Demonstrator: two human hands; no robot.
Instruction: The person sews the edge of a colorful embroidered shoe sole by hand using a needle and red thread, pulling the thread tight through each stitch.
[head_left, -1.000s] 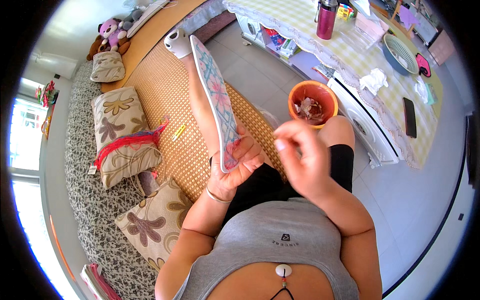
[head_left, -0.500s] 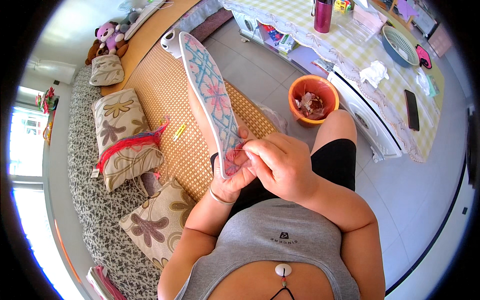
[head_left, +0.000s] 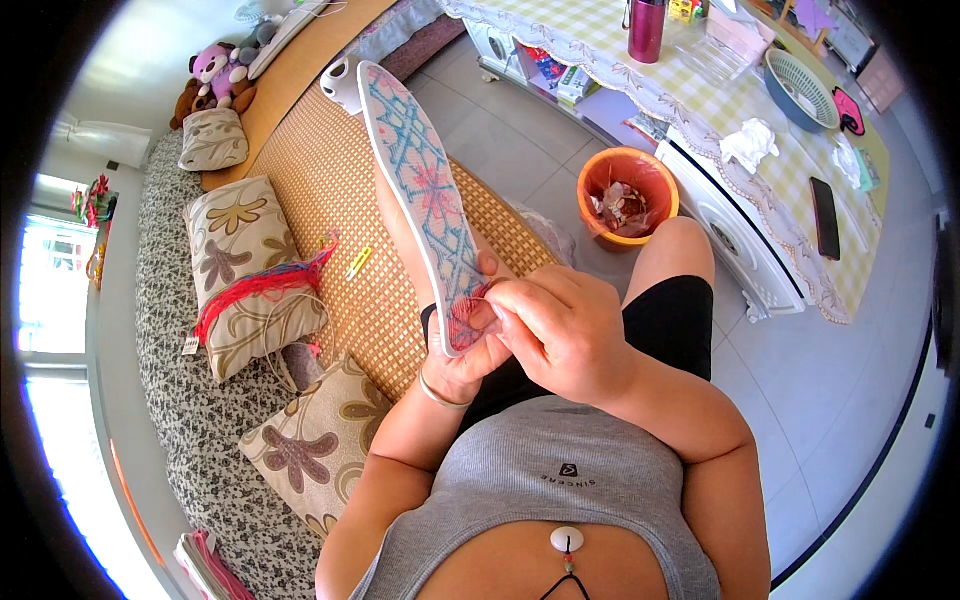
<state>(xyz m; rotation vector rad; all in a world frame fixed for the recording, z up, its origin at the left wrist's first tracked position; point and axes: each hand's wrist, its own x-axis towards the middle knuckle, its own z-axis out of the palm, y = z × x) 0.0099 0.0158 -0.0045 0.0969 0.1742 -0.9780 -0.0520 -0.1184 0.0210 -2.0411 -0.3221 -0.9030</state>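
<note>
1 patterned insole [head_left: 425, 190] is over the leg [head_left: 411, 262], left hand [head_left: 463, 368] clasping its near end, presumably steadying it for the right hand [head_left: 565, 335], which pinches something too fine to identify.

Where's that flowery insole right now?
In the head view, the insole is just left of centre, its lower end held in the left hand, with the right hand close at that end; the woven mat shows to its left.
</note>
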